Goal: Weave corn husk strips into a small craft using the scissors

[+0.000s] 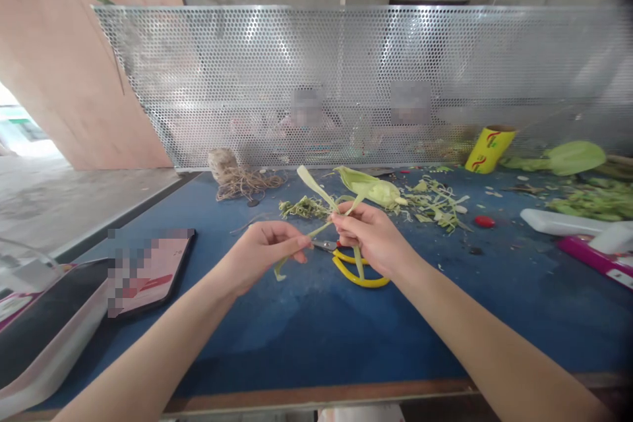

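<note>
My left hand (267,247) pinches the lower end of a thin green leaf strip (316,194) above the blue table (306,336). Fingers of my right hand (368,237) are closed round the same strip a little further up, where several pale green leaves fan out. Yellow-handled scissors (353,270) lie on the table just under my right hand. Behind the hands rests a green husked corn piece (373,188) with shredded husk trimmings (435,201) to its right.
A bundle of brown twine (242,181) sits at the back left. A dark tablet (148,270) lies at left. A yellow roll (487,148), a red cap (483,221), white trays (568,224) and green leaves (576,158) are at right. A perforated metal screen (346,79) closes the back.
</note>
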The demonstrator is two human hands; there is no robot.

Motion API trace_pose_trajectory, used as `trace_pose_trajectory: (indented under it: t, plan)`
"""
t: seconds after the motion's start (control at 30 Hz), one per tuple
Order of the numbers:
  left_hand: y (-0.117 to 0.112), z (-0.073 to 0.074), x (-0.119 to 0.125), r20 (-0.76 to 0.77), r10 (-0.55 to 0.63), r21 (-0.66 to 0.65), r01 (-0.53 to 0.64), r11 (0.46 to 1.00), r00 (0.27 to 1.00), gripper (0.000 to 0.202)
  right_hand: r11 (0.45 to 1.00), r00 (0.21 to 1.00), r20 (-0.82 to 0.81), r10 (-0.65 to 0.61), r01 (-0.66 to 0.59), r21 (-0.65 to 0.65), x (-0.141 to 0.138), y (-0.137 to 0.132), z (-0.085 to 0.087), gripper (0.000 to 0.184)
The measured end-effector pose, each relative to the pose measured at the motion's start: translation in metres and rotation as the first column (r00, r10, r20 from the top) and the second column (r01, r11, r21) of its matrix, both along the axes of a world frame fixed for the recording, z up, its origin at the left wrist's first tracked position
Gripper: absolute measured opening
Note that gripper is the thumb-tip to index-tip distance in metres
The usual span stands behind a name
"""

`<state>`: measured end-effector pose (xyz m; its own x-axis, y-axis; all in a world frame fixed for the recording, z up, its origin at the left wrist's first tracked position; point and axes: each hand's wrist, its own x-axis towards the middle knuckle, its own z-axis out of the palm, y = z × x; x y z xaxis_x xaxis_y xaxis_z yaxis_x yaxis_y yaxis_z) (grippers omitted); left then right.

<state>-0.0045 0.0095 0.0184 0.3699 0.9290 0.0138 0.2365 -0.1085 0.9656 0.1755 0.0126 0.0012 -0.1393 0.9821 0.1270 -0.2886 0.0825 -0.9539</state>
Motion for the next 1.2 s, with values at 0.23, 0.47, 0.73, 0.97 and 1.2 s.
trace_pose_trajectory:
  t: [0.23,0.47,0.73,0.97,1.2]
  plan:
    - [-0.003,0.009,-0.008,-0.125,-0.069,0.065,0.078,0.995,0.990,0.020,0.994,0.983,0.167,0.081,-0.092,0.063,0.005,0.000,0.001,0.024]
    - [-0.007,0.003,0.004,-0.024,-0.060,0.083,0.062,0.995,0.998,0.038,0.965,0.924,0.334,0.185,-0.234,0.115,-0.007,-0.009,-0.006,0.046]
    - [-0.005,-0.012,0.010,-0.126,-0.037,0.149,0.056,0.987,0.991,0.032,0.938,0.817,0.574,0.062,-0.244,0.246,-0.009,-0.014,-0.011,0.061]
    - [-0.001,-0.012,0.004,-0.081,0.139,0.243,-0.116,0.963,0.987,0.025,0.927,0.745,0.667,0.011,-0.258,0.273,-0.003,-0.018,0.000,0.056]
    - [-0.001,-0.002,0.006,-0.234,0.139,0.242,-0.081,0.967,0.962,0.025,0.921,0.716,0.695,-0.071,-0.221,0.322,-0.002,-0.013,0.000,0.020]
